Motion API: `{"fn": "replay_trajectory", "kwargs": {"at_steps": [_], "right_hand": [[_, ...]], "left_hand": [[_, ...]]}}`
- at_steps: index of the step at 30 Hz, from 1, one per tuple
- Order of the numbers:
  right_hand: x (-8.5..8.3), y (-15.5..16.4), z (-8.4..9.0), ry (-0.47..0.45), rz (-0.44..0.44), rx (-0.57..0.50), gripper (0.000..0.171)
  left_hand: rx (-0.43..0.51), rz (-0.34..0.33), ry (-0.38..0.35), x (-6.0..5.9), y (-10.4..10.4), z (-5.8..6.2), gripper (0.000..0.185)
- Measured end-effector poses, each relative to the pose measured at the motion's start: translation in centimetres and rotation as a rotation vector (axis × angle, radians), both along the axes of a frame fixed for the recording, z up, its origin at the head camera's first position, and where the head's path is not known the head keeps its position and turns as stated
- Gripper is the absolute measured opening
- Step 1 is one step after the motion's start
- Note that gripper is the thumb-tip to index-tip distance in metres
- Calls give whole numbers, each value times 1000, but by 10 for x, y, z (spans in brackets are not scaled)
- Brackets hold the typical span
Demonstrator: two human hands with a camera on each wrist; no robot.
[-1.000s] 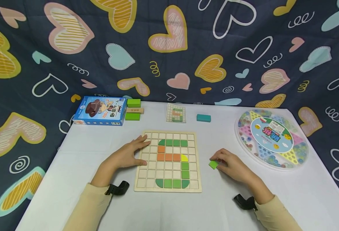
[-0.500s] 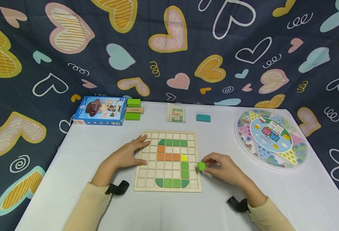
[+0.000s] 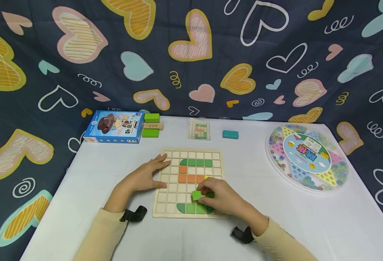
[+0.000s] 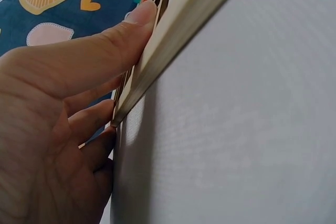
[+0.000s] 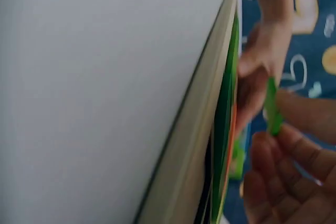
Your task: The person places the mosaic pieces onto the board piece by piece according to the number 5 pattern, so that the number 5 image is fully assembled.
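Observation:
A square wooden grid board [image 3: 171, 188] lies flat on the table, with green, orange and yellow tiles set in some of its cells. My left hand [image 3: 142, 177] rests on the board's left side; in the left wrist view the thumb [image 4: 118, 40] lies along the frame with the fingers spread farther along. Between thumb and fingertips my right hand [image 3: 224, 196] pinches a small light green square tile [image 3: 196, 195], which overlaps the lower middle cells. In the right wrist view this tile [image 5: 272, 107] is held apart from the board's surface. The right hand hides part of the board's lower right.
Behind the board stand a small pattern card [image 3: 199, 129] and a teal block [image 3: 230, 134]. At the back left, a blue box [image 3: 114, 127] lies beside green blocks [image 3: 150, 133] and a wooden block [image 3: 153, 126]. A round marble game [image 3: 307, 157] lies at the right.
My right hand has carried the green tile leftward from the table on the right to over the board. The left hand has stayed on the board's left side.

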State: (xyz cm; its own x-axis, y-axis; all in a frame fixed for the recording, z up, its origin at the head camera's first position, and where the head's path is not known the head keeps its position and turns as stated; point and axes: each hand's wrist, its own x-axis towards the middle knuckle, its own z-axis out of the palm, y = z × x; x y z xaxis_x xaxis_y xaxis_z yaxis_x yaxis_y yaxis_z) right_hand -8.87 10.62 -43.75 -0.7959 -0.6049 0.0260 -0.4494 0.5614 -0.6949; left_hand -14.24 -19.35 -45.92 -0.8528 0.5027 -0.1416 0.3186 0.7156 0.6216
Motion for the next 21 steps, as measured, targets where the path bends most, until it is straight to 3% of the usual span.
{"fn": "replay_trajectory", "kwargs": {"at_steps": [10,21], "right_hand": [[-4,-46,-2,67,64,161,20],[-4,-58,-3,71,73,219,23]], "left_hand": [[3,9,12,1,0,0,83],[3,0,12,1,-3,2,83]]}}
